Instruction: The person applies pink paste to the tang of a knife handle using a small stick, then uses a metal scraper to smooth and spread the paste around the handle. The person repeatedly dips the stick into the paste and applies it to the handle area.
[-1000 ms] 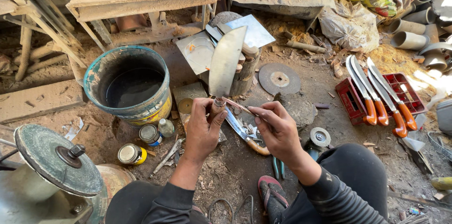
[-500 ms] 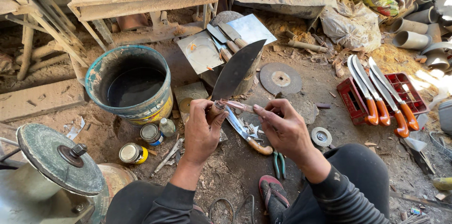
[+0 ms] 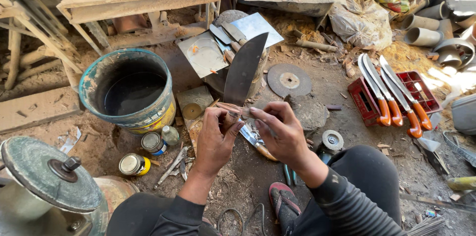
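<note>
Over dusty floor | blade (image 3: 244, 69): broad, dark, upright | left hand (image 3: 215, 139) grip closed on blade | right hand (image 3: 280, 134) pinching its base

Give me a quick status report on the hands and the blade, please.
Left hand gripping knife blade upright by its base. Right hand pinching thin stick at that base. Bucket beside, apart; nothing blocking.
</note>
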